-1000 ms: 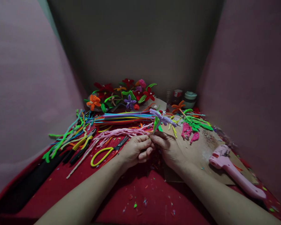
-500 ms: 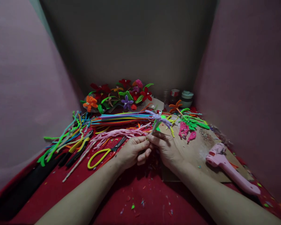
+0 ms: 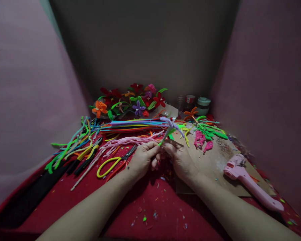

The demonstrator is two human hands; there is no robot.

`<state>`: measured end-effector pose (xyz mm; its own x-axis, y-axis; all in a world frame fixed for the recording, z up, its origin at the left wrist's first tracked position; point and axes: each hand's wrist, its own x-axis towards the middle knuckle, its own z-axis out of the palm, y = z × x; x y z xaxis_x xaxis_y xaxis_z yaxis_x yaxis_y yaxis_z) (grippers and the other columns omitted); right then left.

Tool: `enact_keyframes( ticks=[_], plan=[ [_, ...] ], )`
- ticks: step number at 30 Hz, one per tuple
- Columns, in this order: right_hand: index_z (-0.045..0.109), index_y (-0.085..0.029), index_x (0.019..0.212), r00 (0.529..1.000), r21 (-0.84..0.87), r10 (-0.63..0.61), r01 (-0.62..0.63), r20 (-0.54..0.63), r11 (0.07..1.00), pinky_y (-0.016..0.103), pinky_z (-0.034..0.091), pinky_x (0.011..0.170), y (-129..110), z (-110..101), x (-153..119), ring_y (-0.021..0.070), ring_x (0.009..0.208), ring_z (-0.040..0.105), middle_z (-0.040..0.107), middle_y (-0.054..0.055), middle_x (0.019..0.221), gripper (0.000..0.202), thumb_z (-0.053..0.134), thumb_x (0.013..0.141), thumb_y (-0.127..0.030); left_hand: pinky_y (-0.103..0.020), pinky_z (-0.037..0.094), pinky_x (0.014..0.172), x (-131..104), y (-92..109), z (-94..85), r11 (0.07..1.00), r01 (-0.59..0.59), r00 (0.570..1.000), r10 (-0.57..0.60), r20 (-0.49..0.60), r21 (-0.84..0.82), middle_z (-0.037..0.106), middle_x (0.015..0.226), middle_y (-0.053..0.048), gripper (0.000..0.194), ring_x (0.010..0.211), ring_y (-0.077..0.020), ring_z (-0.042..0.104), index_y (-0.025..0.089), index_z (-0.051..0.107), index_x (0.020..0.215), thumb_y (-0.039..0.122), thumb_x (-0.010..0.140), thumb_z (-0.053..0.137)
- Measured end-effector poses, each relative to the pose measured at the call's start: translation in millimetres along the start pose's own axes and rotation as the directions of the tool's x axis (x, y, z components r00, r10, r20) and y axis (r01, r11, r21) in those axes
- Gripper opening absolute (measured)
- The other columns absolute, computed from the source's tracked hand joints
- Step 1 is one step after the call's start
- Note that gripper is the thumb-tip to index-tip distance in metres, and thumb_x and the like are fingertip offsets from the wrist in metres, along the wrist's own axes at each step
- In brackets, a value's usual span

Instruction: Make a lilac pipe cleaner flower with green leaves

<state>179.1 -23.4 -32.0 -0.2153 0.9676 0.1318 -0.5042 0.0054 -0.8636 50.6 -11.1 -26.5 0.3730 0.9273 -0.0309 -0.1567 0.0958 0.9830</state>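
Note:
A lilac pipe-cleaner flower [image 3: 171, 123] stands tilted above my hands, a pale stem and some green running below its petals. My left hand [image 3: 143, 160] pinches the bottom of the stem between thumb and fingers, where a bit of bright green shows. Close beside it, my right hand [image 3: 182, 161] has its thumb and fingers closed on the stem too; its fingertips are partly hidden. Scissors [image 3: 108, 167] with a yellow handle lie left of my left hand. Pink pipe cleaners [image 3: 120, 144] stretch out behind them.
A pink glue gun [image 3: 252, 187] rests on a cardboard sheet [image 3: 210, 179] at right, near green leaf shapes [image 3: 209, 131] and pink pieces [image 3: 199, 139]. Pliers [image 3: 89, 155] and loose pipe cleaners [image 3: 70, 145] lie left. Finished flowers [image 3: 139, 108] and a lidded cup [image 3: 203, 105] stand at the back.
The whole view has shifted slightly, so things sit a little further right. My hands stay together on the flower's stem; green now shows at the lower stem by my left fingertips.

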Motion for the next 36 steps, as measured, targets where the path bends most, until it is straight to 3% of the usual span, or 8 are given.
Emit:
enact_keyframes(
  ticks=[7,17,21,24,27,31,33,36],
  plan=[
    [0.068,-0.017,0.077,0.996,-0.050,-0.067,0.064,-0.062,0.997,0.030,0.046,0.064,4.8,-12.4,7.3,0.0164,0.063,0.059,0.065,0.001,0.062,0.012,0.066,0.070,-0.028,-0.012,0.026,0.028,-1.1,3.2,0.5,0.969,0.130,0.990,-0.115,0.084,-0.210,0.048,0.051,0.007,0.025,0.030,-0.0004,0.027,0.015,0.048,0.069,0.033,0.078,0.062],
    [0.066,-0.019,0.065,0.993,0.020,-0.048,0.051,-0.109,0.999,0.027,0.041,0.060,5.6,-10.8,8.4,0.0123,0.058,0.052,0.062,-0.003,0.061,0.012,0.074,0.061,-0.027,-0.010,0.024,0.028,-0.1,4.1,-6.9,0.935,0.235,0.961,-0.182,0.209,-0.267,0.046,0.052,0.008,0.016,0.030,0.0005,0.021,0.015,0.052,0.078,0.029,0.081,0.059],
    [0.068,-0.019,0.066,0.988,-0.092,-0.094,0.084,-0.118,0.992,0.028,0.041,0.068,6.7,-12.3,8.6,0.0127,0.063,0.052,0.061,-0.002,0.064,0.008,0.071,0.065,-0.026,-0.010,0.023,0.028,0.0,3.9,-7.0,0.935,0.248,0.953,-0.188,0.238,-0.255,0.046,0.052,0.008,0.017,0.030,0.0007,0.018,0.016,0.051,0.077,0.030,0.082,0.058],
    [0.069,-0.019,0.066,0.970,-0.209,-0.173,0.136,-0.171,0.968,0.029,0.040,0.072,4.5,-11.6,7.3,0.0138,0.069,0.052,0.061,-0.002,0.069,0.008,0.068,0.067,-0.027,-0.013,0.026,0.028,-0.5,3.3,-2.2,0.973,0.162,0.974,-0.131,0.186,-0.162,0.047,0.051,0.007,0.021,0.029,-0.0006,0.023,0.016,0.050,0.074,0.034,0.083,0.055],
    [0.071,-0.019,0.064,0.944,-0.362,-0.253,0.166,-0.209,0.917,0.031,0.039,0.075,1.3,-9.8,5.0,0.0162,0.073,0.052,0.060,0.000,0.071,0.011,0.068,0.067,-0.030,-0.016,0.033,0.032,-2.1,0.6,3.1,0.994,-0.006,1.000,0.003,0.028,0.111,0.051,0.053,0.006,0.020,0.032,-0.0044,0.038,0.016,0.052,0.080,0.036,0.082,0.055],
    [0.072,-0.019,0.066,0.929,-0.463,-0.305,0.180,-0.209,0.868,0.032,0.041,0.075,-0.7,-7.6,3.2,0.0179,0.075,0.053,0.061,0.002,0.073,0.014,0.066,0.068,-0.032,-0.017,0.036,0.039,-4.4,-4.5,4.2,0.876,-0.169,0.972,0.223,-0.069,0.452,0.048,0.048,0.007,0.014,0.037,-0.0062,0.045,0.017,0.054,0.078,0.030,0.083,0.051],
    [0.071,-0.019,0.066,0.937,-0.476,-0.301,0.186,-0.178,0.859,0.031,0.041,0.074,-1.6,-6.3,2.9,0.0173,0.073,0.053,0.061,0.002,0.072,0.015,0.064,0.070,-0.032,-0.018,0.037,0.040,-4.6,-4.6,3.2,0.863,-0.179,0.970,0.236,-0.064,0.473,0.047,0.046,0.007,0.018,0.037,-0.0065,0.045,0.017,0.052,0.072,0.029,0.084,0.049],
    [0.071,-0.019,0.068,0.965,-0.480,-0.242,0.166,-0.100,0.861,0.030,0.041,0.069,-4.1,-3.9,1.6,0.0158,0.067,0.052,0.059,0.001,0.066,0.018,0.061,0.074,-0.033,-0.018,0.036,0.037,-3.7,0.0,2.5,0.927,-0.131,0.988,0.153,-0.034,0.352,0.050,0.049,0.006,0.021,0.034,-0.0069,0.045,0.017,0.049,0.070,0.032,0.084,0.048]
  ],
)
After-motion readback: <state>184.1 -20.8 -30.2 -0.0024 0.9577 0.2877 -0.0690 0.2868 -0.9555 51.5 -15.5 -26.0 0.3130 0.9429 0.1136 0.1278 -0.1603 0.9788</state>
